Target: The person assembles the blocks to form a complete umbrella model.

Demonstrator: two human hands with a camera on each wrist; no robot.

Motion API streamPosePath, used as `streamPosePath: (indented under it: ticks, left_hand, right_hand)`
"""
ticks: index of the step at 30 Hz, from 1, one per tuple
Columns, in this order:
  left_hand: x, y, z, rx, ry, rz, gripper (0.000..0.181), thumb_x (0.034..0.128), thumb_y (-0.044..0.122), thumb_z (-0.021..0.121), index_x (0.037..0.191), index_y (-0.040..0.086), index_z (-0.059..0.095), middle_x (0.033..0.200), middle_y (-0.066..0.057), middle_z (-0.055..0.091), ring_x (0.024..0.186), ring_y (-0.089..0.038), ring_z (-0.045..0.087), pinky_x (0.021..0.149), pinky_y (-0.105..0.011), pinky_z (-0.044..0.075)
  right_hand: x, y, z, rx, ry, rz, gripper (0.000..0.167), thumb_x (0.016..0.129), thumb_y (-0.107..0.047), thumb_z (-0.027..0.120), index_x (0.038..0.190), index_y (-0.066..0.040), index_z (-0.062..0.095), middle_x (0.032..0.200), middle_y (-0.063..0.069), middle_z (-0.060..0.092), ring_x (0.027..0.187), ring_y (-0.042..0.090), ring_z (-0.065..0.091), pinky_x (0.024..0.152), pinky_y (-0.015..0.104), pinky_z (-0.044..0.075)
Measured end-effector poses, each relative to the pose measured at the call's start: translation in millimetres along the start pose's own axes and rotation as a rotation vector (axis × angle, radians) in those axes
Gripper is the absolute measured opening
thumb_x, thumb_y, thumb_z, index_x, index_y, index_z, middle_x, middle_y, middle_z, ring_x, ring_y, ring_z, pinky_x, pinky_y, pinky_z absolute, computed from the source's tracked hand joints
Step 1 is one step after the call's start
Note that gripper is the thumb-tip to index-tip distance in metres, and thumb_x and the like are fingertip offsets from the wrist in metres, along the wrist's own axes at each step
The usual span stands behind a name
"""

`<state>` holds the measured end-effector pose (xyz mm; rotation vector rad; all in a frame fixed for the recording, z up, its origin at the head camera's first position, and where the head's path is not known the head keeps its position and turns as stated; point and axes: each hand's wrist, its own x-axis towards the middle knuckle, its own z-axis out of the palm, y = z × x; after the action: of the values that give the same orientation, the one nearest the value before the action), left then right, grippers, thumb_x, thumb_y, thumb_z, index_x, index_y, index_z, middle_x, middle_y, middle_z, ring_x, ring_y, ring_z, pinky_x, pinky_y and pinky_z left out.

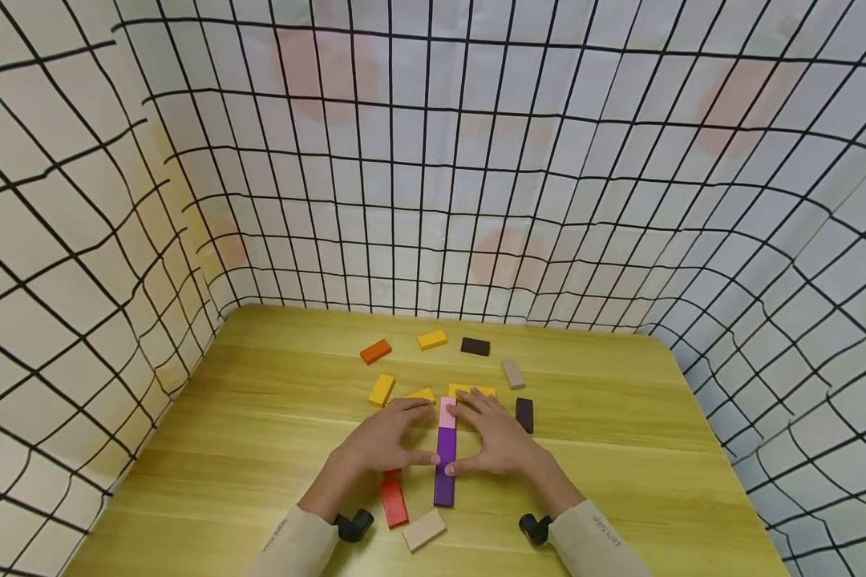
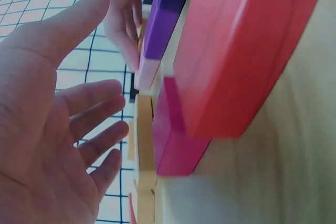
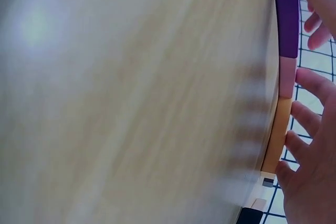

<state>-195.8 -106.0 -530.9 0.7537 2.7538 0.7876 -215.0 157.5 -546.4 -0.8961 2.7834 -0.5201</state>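
A purple block (image 1: 446, 445), a darker purple block (image 1: 443, 490) and a pink block (image 1: 447, 411) lie end to end in a line on the wooden table. My left hand (image 1: 384, 439) hovers left of the line, its thumb tip at the purple block's side. On the other side is my right hand (image 1: 500, 438); its thumb is by the purple blocks and its fingers reach over the pink block and a yellow block (image 1: 479, 391). Both hands have relaxed, spread fingers and grip nothing. Contact is hard to tell. A magenta block (image 2: 176, 145) sits under the left hand.
A red block (image 1: 394, 505) and a plain wood block (image 1: 424, 530) lie nearest me. Farther back are yellow (image 1: 382, 390), orange (image 1: 376, 351), black (image 1: 475, 346) and pale wood (image 1: 513, 374) blocks. Black wire mesh (image 1: 426, 184) walls the table's back and sides.
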Motion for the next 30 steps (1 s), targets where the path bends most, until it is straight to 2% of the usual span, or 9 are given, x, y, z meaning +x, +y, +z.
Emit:
streamPosePath:
  ticks: [7,14,20,24,30]
  left_hand:
    - [8.2,-10.2,-7.6,-0.019,0.055,-0.026,0.093,0.0788,0.067,0.079,0.153,0.019,0.051,0.159,-0.005,0.046,0.148,-0.031,0.043,0.117,-0.054,0.043]
    - [20.1,-19.3,-9.5,-0.027,0.068,-0.056,0.082,0.0869,0.056,0.078,0.154,0.018,0.050,0.160,-0.006,0.046,0.148,-0.031,0.042,0.121,-0.052,0.038]
    - [30.3,-28.9,-6.9,0.008,0.062,-0.025,0.071,0.0916,0.044,0.077,0.150,0.012,0.054,0.154,-0.011,0.052,0.143,-0.033,0.049,0.119,-0.051,0.041]
    - [32.7,-32.7,-4.8,0.048,0.068,-0.006,0.062,0.0940,0.037,0.076,0.146,0.007,0.058,0.145,-0.013,0.059,0.136,-0.033,0.054,0.116,-0.049,0.044]
    - [34.3,-32.8,-4.2,0.070,0.090,-0.022,0.050,0.0964,0.024,0.074,0.142,0.007,0.062,0.137,-0.013,0.063,0.129,-0.033,0.060,0.113,-0.047,0.048]
  right_hand:
    - [0.1,-0.8,-0.5,0.015,-0.002,0.008,0.109,0.073,-0.083,0.069,0.160,-0.026,0.040,0.171,0.001,0.026,0.161,0.032,0.014,0.127,0.061,0.017]
    - [0.4,1.3,0.5,0.012,-0.002,0.015,0.109,0.072,-0.086,0.068,0.161,-0.028,0.039,0.171,-0.001,0.025,0.161,0.030,0.015,0.127,0.060,0.019]
    - [0.8,3.5,1.6,0.016,0.001,0.014,0.109,0.072,-0.087,0.067,0.160,-0.029,0.038,0.171,-0.003,0.025,0.161,0.029,0.014,0.128,0.058,0.018]
    - [0.5,3.6,2.0,0.023,0.005,0.011,0.109,0.072,-0.086,0.068,0.161,-0.029,0.038,0.171,-0.002,0.025,0.161,0.029,0.014,0.127,0.060,0.019]
    - [-0.8,3.1,1.9,0.039,0.014,0.010,0.108,0.071,-0.084,0.071,0.160,-0.030,0.040,0.171,-0.002,0.025,0.160,0.032,0.015,0.125,0.064,0.021]
